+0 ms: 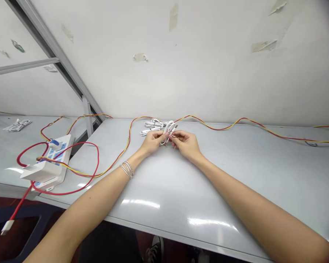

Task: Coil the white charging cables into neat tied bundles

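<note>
One coiled white cable (169,126), towards the back of the grey tabletop (235,175), pinched between the left hand's (152,143) thumb and fingers. One right hand (188,145), fingertips drawn together on a thin dark tie (175,137) at the coil's side. Bundled white cables (152,124), dark-tied, lying just behind the left hand. One red-and-yellow wire (219,129), running along the wall. One white power strip (67,144), well to the left, plugs fitted. One silvery bracelet (127,169), left wrist.

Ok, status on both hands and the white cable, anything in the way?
Left hand holding coiled white cable. Right hand pinching thin dark strand. Bundled white cables just behind, apparently not blocking.
</note>
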Motion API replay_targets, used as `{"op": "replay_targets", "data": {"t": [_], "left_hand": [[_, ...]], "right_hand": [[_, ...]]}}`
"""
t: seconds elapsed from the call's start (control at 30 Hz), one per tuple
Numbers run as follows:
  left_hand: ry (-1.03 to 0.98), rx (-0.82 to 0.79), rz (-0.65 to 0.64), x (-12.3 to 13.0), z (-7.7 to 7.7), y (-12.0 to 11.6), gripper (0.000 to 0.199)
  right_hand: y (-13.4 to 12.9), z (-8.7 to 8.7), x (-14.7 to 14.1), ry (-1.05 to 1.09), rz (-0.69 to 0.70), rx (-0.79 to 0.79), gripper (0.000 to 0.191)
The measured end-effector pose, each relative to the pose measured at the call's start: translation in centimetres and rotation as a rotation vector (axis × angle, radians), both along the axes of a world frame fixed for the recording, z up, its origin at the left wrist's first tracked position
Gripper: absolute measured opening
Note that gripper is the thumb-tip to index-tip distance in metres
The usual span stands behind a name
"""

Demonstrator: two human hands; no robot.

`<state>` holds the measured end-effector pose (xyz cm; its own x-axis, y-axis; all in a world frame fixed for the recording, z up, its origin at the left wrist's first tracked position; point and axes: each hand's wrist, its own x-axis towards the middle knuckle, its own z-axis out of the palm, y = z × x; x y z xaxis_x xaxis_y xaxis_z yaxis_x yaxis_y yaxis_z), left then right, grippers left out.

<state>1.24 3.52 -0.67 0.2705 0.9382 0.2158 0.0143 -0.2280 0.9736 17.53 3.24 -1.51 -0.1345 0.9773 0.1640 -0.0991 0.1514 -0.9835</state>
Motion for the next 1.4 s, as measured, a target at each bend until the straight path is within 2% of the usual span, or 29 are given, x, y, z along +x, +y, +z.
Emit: {"op": "replay_targets", "data": {"t": [0.27,0.4,0.63,0.83,1.13,1.27,1.4], "left_hand": [[-0.116,-0.079,0.007,0.17,-0.28,0.06,0.045],[-0.161,-0.055,-0.022,0.24,-0.63,0.28,0.046],[-0.094,0.066,0.006,0.18,-0.85,0.51,0.044],[-0.072,0.043,0.027,0.24,-0.65,0.33,0.042],[-0.133,-0.059,0.002,0.30,-0.61,0.16,0.044],[-0.143,-0.050,-0.027,0.16,-0.58,0.15,0.043],[-0.130,-0.060,-0.050,0.04,-0.62,0.19,0.039]], "right_hand": [[0.09,-0.57,-0.17,-0.073,-0.058,0.105,0.025],[-0.01,-0.65,-0.26,-0.102,-0.062,0.152,0.023],[-0.14,-0.50,-0.19,-0.122,-0.046,0.162,0.020],[-0.08,-0.68,-0.18,-0.130,-0.036,0.182,0.021],[-0.17,-0.31,-0.25,-0.078,-0.036,0.087,0.029],[-0.16,-0.13,-0.30,-0.035,-0.062,0.027,0.039],[-0.19,-0.09,-0.33,0.022,-0.050,-0.003,0.041]]}}
